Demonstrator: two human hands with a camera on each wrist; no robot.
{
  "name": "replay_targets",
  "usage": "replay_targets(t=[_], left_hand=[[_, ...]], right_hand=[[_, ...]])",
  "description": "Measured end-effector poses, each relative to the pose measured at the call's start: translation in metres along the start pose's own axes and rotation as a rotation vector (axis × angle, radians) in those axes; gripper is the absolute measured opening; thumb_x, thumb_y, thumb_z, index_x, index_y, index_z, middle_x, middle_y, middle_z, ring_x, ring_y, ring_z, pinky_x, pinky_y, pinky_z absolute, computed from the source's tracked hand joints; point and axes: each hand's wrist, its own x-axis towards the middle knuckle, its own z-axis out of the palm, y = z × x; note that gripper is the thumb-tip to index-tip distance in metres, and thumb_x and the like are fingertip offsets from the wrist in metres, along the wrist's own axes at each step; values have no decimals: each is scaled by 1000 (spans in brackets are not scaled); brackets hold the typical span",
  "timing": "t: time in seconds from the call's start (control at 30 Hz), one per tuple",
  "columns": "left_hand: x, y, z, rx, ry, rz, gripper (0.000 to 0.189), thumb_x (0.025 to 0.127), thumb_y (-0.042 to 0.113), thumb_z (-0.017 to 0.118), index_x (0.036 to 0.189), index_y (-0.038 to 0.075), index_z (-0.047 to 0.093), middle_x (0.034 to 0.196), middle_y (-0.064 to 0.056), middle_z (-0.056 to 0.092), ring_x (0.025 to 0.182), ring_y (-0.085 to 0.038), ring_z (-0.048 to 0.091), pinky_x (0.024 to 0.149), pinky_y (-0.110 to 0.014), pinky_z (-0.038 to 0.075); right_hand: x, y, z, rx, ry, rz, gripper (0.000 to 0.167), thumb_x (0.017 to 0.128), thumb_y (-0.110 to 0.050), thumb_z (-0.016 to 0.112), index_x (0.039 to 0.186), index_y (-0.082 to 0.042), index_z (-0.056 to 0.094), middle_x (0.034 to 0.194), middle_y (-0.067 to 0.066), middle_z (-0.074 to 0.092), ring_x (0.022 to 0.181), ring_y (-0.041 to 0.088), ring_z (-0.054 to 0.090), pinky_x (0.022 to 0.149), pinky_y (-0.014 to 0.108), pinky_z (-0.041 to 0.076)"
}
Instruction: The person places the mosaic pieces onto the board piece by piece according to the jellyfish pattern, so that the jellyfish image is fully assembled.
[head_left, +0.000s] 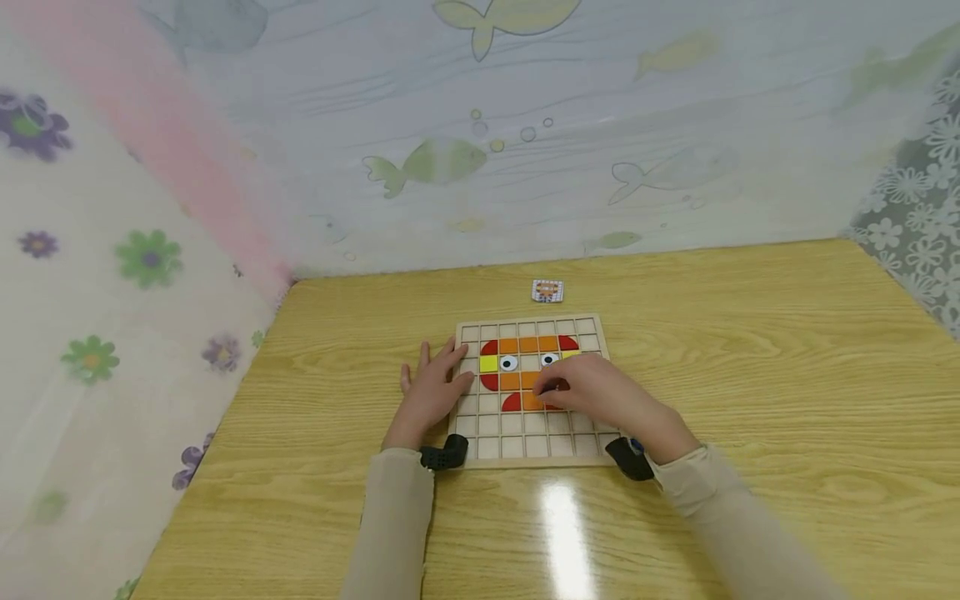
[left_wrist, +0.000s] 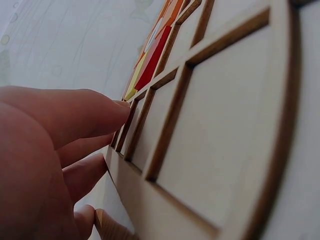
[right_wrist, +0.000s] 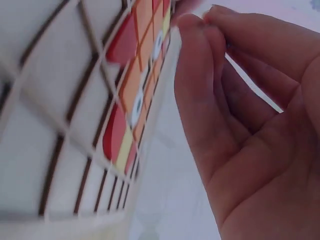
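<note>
A square wooden grid board (head_left: 498, 450) lies on the table. Orange tiles (head_left: 508, 344), red rounded pieces (head_left: 512, 402), a yellow tile (head_left: 489, 363) and two eye pieces (head_left: 508, 363) form a picture in its cells. Along the board's left edge rests my left hand (head_left: 431, 396), its fingers spread and the fingertips touching the frame. My right hand (head_left: 600, 390) is over the right part of the picture, covering some cells. In the right wrist view, the curled fingers (right_wrist: 197, 60) meet the thumb at their tips, and no piece shows between them.
Behind the board lies a small picture card (head_left: 547, 291) with a similar pattern. The wood-grain table (head_left: 750, 333) extends to both sides. A wall with fish drawings (head_left: 442, 162) borders its far edge, and a flower-patterned wall (head_left: 150, 258) stands on the left.
</note>
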Motion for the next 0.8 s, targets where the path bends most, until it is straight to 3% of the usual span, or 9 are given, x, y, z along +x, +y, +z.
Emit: replay_targets(t=[0.27,0.8], left_hand=[[-1,-1,-1,1,0,-2,51,90,38,48,138,25,36,146,7,19,135,-25,-6,99,-54,-13],[-1,1,-1,18,1,-14,50,89,38,48,137,26,37,146,7,20,135,-26,-6,99,-54,-12]], right_hand=[[15,-16,13,109,-28,38,7,82,-14,62,87,-17,66,76,-12,59,70,6,53,66,26,44],[20,-21,39,89,-21,64,4,80,-15,65,82,-16,69,75,-13,60,70,6,52,68,26,43]])
